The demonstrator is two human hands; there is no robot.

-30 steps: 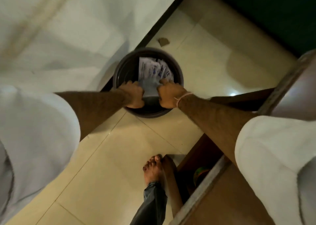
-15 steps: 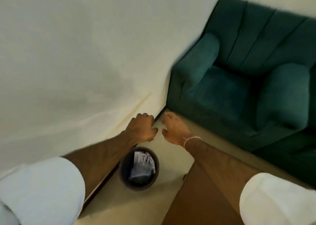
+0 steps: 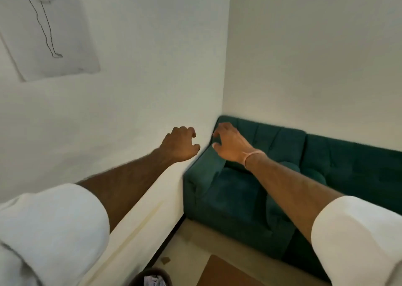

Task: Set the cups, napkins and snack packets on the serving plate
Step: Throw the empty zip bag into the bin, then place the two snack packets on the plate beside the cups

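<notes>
Left hand (image 3: 181, 145) and right hand (image 3: 228, 143) are raised, fingers loosely curled, both empty, close but apart. Green sofa (image 3: 250, 194) lies past the right hand; dark bin (image 3: 152, 278) well below both. Cups, napkins, snack packets, serving plate: none in view. Risk: turning away blind, hands could knock unseen table items.

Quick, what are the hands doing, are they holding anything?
Left hand: open, fingers curled, holding nothing.
Right hand: open, fingers curled, holding nothing.
</notes>
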